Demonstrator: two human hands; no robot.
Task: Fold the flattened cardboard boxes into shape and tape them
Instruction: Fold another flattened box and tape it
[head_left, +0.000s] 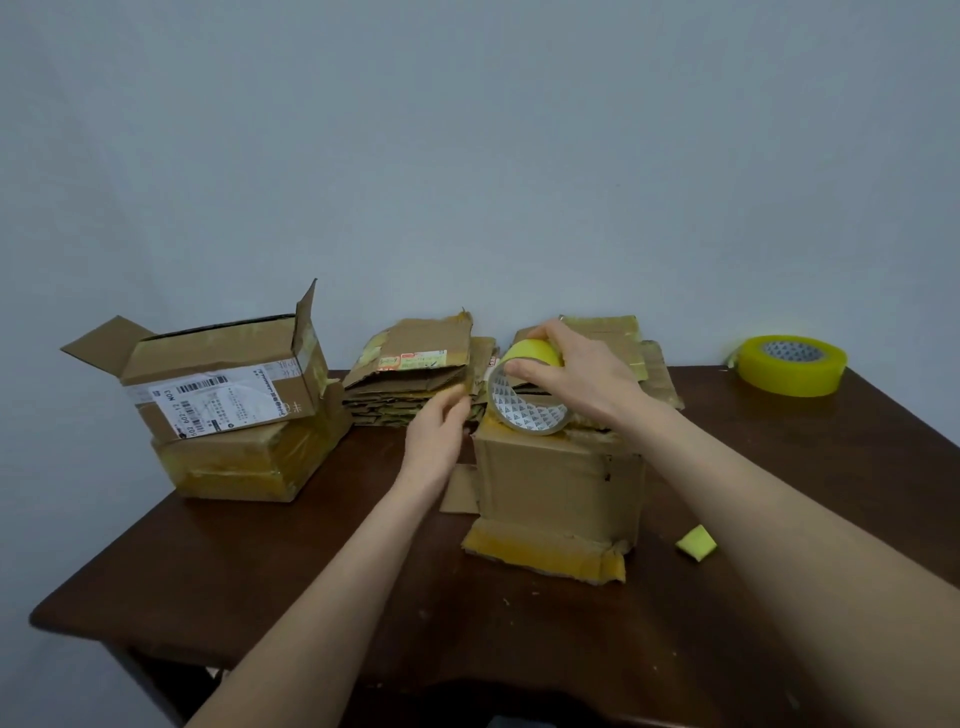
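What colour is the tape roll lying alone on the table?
The tape roll is yellow; head view.

One head-worn camera looks forward and down across the near table (311, 582) toward the wall (467, 156)

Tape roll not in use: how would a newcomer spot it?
Start at the dark wooden table and go to its far right corner. The tape roll lies flat there, alone, by the wall. Unlike the other roll, it is not being held.

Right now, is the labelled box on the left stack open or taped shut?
Open. The labelled box has one flap splayed left, another standing up right, and a dark gap along its top rim.
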